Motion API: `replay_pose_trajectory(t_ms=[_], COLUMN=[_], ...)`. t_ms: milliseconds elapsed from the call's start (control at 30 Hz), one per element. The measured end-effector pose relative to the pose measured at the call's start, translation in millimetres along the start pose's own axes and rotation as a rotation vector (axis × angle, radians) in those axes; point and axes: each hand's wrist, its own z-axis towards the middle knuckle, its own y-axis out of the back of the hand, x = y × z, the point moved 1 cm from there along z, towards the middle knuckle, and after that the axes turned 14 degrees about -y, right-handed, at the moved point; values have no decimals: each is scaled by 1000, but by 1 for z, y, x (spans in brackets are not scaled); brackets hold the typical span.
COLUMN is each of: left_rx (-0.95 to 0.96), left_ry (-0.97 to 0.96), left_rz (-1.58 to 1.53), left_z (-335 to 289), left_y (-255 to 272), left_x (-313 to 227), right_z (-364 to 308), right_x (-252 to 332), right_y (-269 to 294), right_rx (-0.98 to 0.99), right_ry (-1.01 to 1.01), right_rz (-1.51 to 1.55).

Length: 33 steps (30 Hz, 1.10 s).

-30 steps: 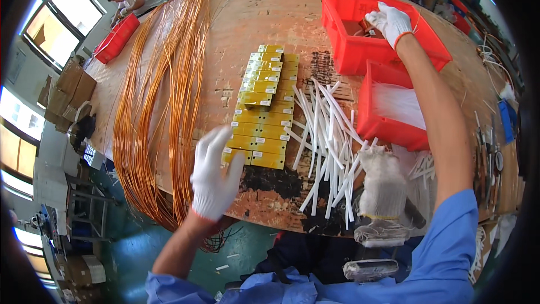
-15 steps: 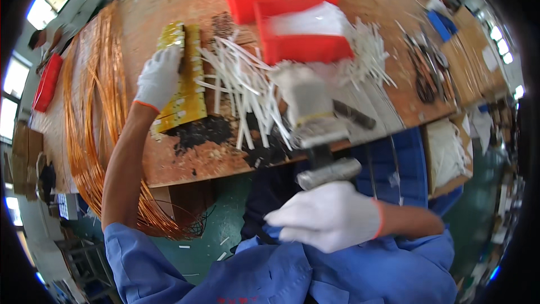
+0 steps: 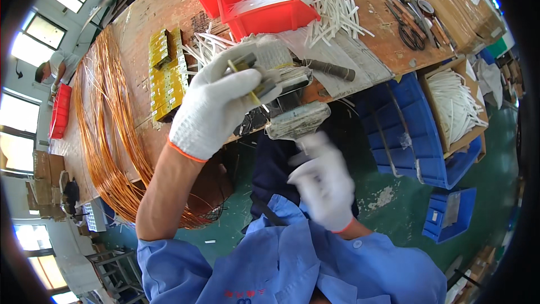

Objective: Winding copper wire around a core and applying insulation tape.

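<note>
My left hand, in a white glove, is raised at the table's front edge. Thumb and fingers close round a dark grey piece with yellow edges; its exact kind is partly covered. Just beyond it a vise-like fixture, its parts wrapped in pale cloth and tape, is fixed at the table edge. My right hand, gloved too, is below the fixture in front of my body; motion smears its fingers. Yellow blocks lie in a row beyond my left hand. White sleeve strips lie beside them.
Copper wire droops over the table's left edge. Red bins, one with white strips, stand at the back. A dark rod lies right of the fixture; scissors and tools lie farther right. A blue crate and carton stand off the edge.
My left hand has left the yellow blocks and come right and nearer, now with the dark piece in it. My right hand has moved slightly nearer. The view has shifted.
</note>
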Motion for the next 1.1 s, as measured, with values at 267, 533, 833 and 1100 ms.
replay_pose_trajectory(t_ms=[267, 533, 833, 1100], left_rx=[11, 7, -5, -17], left_ry=[-210, -267, -299, -261], left_rz=[763, 978, 979, 993], left_z=[-18, -23, -16, -23], left_y=[-29, -33, -30, -26], left_x=[12, 37, 45, 41], right_z=[6, 21, -30, 14], right_x=[-62, -73, -8, 16], right_y=[-45, 1, -36, 25], right_rx=[245, 44, 537, -223], right_ry=[-584, -360, 274, -215], right_rz=[1146, -68, -162, -168])
